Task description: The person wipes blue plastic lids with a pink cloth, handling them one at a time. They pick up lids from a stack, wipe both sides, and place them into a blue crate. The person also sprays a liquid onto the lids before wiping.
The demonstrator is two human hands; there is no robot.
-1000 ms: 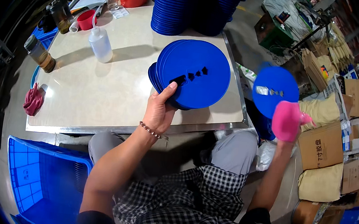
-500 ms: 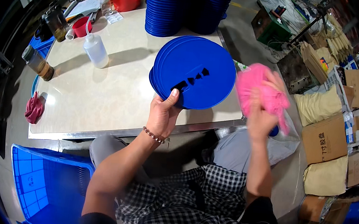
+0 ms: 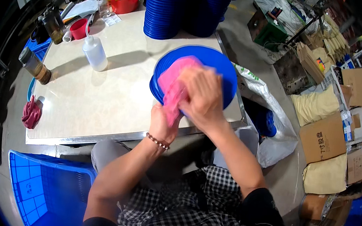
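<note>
A short stack of round blue plastic discs [image 3: 225, 67] is tilted toward me over the near right part of the table. At its near edge, my left hand [image 3: 163, 124] is closed on the discs; the cloth partly hides its fingers. My right hand [image 3: 205, 95], slightly blurred, grips a pink cloth [image 3: 178, 75] that lies against the top disc. The dark cutouts in that disc are covered from sight by cloth and hand.
Tall stacks of blue discs [image 3: 167, 12] stand at the table's far edge. A squeeze bottle [image 3: 95, 55], a lidded jar [image 3: 36, 67] and a maroon cloth [image 3: 32, 113] are on the left. A blue crate [image 3: 28, 185] sits lower left; a white sack [image 3: 282, 137] hangs open at right.
My right hand has swung left with the pink cloth, from beside the discs onto the top one. My left hand keeps its hold, nearly in place.
</note>
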